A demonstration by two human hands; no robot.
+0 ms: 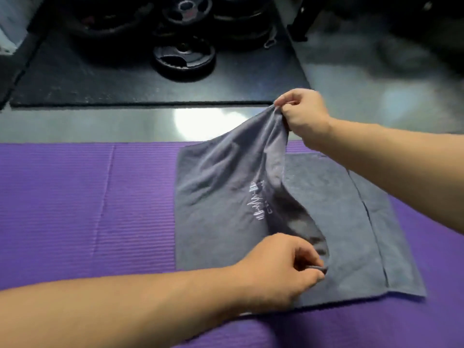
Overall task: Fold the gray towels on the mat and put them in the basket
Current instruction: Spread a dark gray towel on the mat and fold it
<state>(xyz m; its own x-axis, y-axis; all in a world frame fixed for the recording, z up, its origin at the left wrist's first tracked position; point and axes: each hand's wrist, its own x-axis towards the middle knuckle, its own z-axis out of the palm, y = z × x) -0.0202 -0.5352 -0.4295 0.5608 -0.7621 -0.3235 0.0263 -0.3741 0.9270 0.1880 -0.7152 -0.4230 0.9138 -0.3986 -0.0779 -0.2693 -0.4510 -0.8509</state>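
The purple mat (pixel 75 197) is stretching right across the foreground, with a black rubber floor slab (pixel 88 79) sitting beyond it. The gray towel (pixel 213 197) is lying on the mat, right of centre, its upper layer lifted off the lower one. Weight plates (pixel 184 57) are resting on the slab. The right hand (pixel 301 114) is pinching the towel's far corner, holding it up. The left hand (pixel 281 270) is pinching the near corner, low over the cloth. A white stitched logo (pixel 256 204) is showing on the towel.

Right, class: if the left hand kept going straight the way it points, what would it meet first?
Probably the flat layer of the gray towel just beyond the left hand, though its height above the cloth is unclear.
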